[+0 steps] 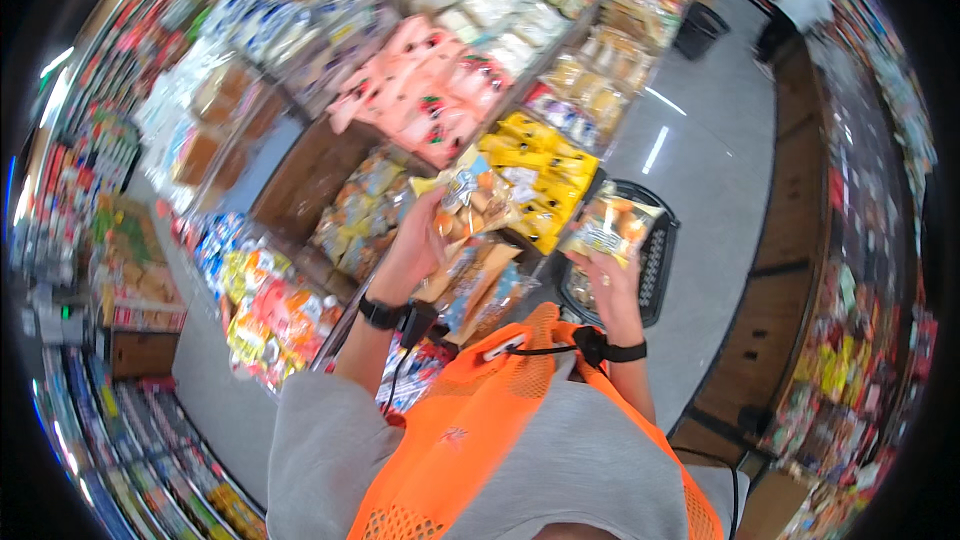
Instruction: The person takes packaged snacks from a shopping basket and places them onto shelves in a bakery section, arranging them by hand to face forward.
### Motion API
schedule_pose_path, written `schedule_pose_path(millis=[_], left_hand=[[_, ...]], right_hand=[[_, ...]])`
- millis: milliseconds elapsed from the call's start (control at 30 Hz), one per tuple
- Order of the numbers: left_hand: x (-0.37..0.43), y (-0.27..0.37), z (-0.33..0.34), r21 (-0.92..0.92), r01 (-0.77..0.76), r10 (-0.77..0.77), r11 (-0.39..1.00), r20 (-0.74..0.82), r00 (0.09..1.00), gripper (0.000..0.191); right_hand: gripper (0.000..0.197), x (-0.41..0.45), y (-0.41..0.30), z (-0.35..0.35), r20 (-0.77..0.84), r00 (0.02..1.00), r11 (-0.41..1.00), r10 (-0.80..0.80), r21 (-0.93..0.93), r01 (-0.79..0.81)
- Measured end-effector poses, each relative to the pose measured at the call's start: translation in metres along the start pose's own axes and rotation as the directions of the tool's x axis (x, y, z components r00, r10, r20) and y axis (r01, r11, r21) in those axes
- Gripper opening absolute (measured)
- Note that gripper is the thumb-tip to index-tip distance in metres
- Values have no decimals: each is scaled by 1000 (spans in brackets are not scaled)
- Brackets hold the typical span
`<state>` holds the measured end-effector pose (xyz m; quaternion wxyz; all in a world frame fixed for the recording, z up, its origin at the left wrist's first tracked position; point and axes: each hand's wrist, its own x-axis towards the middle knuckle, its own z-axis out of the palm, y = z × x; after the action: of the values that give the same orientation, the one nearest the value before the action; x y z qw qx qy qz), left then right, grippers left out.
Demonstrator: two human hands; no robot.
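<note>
In the head view my left hand (426, 240) grips a clear-and-yellow plastic packet of small round baked goods (474, 202), held over the display bins. My right hand (611, 281) holds a similar packet (616, 225) above a black plastic shopping basket (660, 270), which stands on the floor to the right of the display. More small yellowish packets (360, 217) lie in the wooden bin left of my left hand. Yellow packets (551, 165) sit just beyond, between my hands. Below the left-hand packet are long brown and blue packets (480, 292).
Pink packages (435, 90) and other wrapped foods fill the display ahead. Colourful bags (270, 307) lie at the left. A grey floor aisle (705, 165) runs along the right, with a curved wooden counter (795, 187), another black basket (700, 30) and a person (802, 4) farther off.
</note>
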<state>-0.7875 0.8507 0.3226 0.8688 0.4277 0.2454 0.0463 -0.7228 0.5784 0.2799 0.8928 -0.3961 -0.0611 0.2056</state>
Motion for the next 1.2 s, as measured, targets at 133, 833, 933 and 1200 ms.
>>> schedule_pose_path(millis=[133,833,933,1200], left_hand=[[-6,87,-45,128,-314,332,941,-167,928,37],[148,111,-264,630,255,41,733,-416,908,32],[165,98,-285,570,171,152,804,-475,866,34],[160,63,-310,273,141,36,952,-556,830,31]], right_hand=[[59,-10,-4,-5,-11,1000,992,-5,-126,3],[75,-25,-11,14,156,986,897,-61,-425,123],[77,-26,-6,20,197,978,881,-72,-447,155],[77,-29,3,28,254,967,860,-25,-487,150]])
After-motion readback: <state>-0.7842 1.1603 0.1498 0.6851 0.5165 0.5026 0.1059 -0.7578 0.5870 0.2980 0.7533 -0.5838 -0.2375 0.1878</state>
